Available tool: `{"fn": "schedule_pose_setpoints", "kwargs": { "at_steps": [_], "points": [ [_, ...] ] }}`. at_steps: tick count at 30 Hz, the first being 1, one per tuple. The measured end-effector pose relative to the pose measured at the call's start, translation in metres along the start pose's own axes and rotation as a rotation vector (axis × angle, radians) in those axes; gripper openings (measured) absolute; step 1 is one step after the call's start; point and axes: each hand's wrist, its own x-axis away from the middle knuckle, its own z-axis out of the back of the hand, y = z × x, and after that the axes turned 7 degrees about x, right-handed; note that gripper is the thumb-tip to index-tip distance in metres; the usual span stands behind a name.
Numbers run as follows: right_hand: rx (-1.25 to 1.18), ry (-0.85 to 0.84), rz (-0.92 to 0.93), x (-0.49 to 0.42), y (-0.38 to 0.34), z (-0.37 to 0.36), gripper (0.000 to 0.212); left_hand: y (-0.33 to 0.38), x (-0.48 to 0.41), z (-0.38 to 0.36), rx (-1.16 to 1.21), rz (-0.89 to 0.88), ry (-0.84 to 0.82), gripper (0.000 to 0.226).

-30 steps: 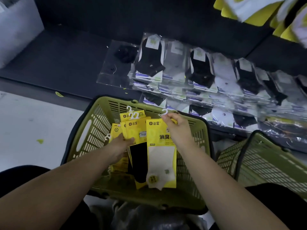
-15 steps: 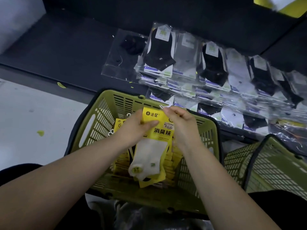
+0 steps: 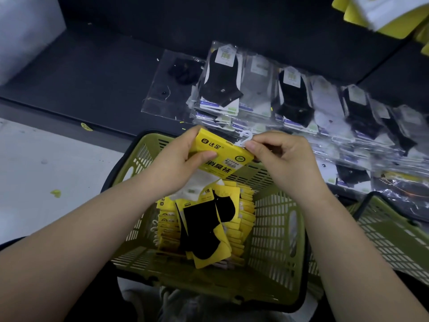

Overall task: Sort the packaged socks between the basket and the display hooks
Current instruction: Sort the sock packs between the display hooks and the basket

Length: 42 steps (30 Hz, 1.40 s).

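Note:
A yellow-carded pack of white socks (image 3: 218, 156) is held above the green basket (image 3: 276, 224). My left hand (image 3: 176, 163) grips the pack's left edge, thumb on the card front. My right hand (image 3: 285, 156) pinches the pack's top right corner beside its white plastic hook (image 3: 246, 138). Inside the basket lies a pile of yellow packs (image 3: 234, 212), with black socks (image 3: 199, 226) on top. More yellow packs (image 3: 380, 15) hang at the top right; the hooks that carry them are out of view.
Clear-bagged black, grey and white socks (image 3: 290, 96) lie in overlapping rows on the dark low shelf (image 3: 92, 73) behind the basket. A second green basket (image 3: 390, 235) stands at the right. A pale bin (image 3: 25, 31) sits far left. Light floor (image 3: 46, 182) lies to the left.
Both hands lifted the white-sock pack up out of the basket and tilted it. The left hand left the pile and took the pack's left edge. The black-sock packs beneath came into view.

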Motion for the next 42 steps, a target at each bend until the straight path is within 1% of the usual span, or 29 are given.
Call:
{"fn": "schedule_pose_setpoints", "kwargs": {
  "at_steps": [2, 3, 6, 8, 10, 12, 15, 17, 19, 21, 23, 26, 28, 30, 34, 36, 39, 42],
  "points": [
    [0.031, -0.009, 0.020, 0.000, 0.000, -0.001, 0.025, 0.000, 0.001, 0.000, -0.013, -0.022, -0.009, 0.024],
    [0.056, -0.009, 0.031, 0.001, 0.000, -0.002, 0.023, -0.001, 0.002, 0.000, -0.023, -0.025, -0.016, 0.020],
    [0.143, -0.013, 0.071, 0.002, 0.001, -0.005, 0.010, -0.002, 0.002, -0.003, -0.072, -0.033, -0.039, 0.029],
    [0.155, 0.000, 0.084, 0.002, 0.001, -0.008, 0.007, 0.000, 0.002, -0.004, -0.045, -0.073, -0.064, 0.015],
    [0.088, 0.025, 0.039, 0.001, 0.001, -0.012, 0.010, 0.003, 0.001, -0.006, 0.000, -0.066, -0.073, 0.025],
    [-0.009, 0.022, -0.038, -0.001, 0.001, -0.014, 0.018, 0.002, -0.001, -0.007, 0.060, -0.035, -0.093, 0.024],
    [-0.104, -0.082, -0.089, -0.006, 0.001, -0.009, 0.031, 0.001, -0.003, -0.009, 0.085, 0.001, -0.141, 0.021],
    [-0.016, -0.201, -0.055, -0.012, 0.001, -0.001, 0.033, 0.000, -0.003, -0.010, 0.084, 0.015, -0.160, 0.021],
    [0.173, -0.285, 0.015, -0.018, -0.002, 0.003, 0.023, 0.002, -0.004, -0.010, 0.069, 0.024, -0.171, 0.020],
    [0.313, -0.305, 0.047, -0.024, -0.007, 0.007, 0.008, 0.003, -0.004, -0.011, 0.053, 0.032, -0.187, 0.019],
    [0.325, -0.341, 0.021, -0.030, -0.011, 0.010, 0.003, 0.003, -0.004, -0.012, 0.070, 0.060, -0.207, 0.016],
    [0.199, -0.404, -0.061, -0.035, -0.013, 0.016, 0.004, 0.004, -0.005, -0.012, 0.122, 0.111, -0.219, 0.015],
    [0.060, -0.372, -0.119, -0.034, -0.012, 0.017, 0.005, 0.004, -0.005, -0.011, 0.192, 0.141, -0.221, 0.015],
    [-0.041, -0.288, -0.152, -0.030, -0.011, 0.015, 0.010, 0.004, -0.006, -0.009, 0.281, 0.177, -0.223, 0.014],
    [-0.067, -0.150, -0.124, -0.019, -0.009, 0.005, 0.016, 0.004, -0.007, -0.010, 0.347, 0.214, -0.200, 0.009],
    [-0.109, -0.103, -0.148, -0.015, -0.007, 0.001, 0.020, 0.004, -0.007, -0.011, 0.355, 0.211, -0.188, 0.007],
    [-0.148, -0.050, -0.189, -0.010, -0.003, -0.004, 0.023, 0.003, -0.006, -0.014, 0.369, 0.202, -0.170, 0.006],
    [-0.139, -0.013, -0.148, -0.005, -0.002, -0.008, 0.025, 0.001, -0.005, -0.015, 0.380, 0.192, -0.157, 0.008]
  ]
}}
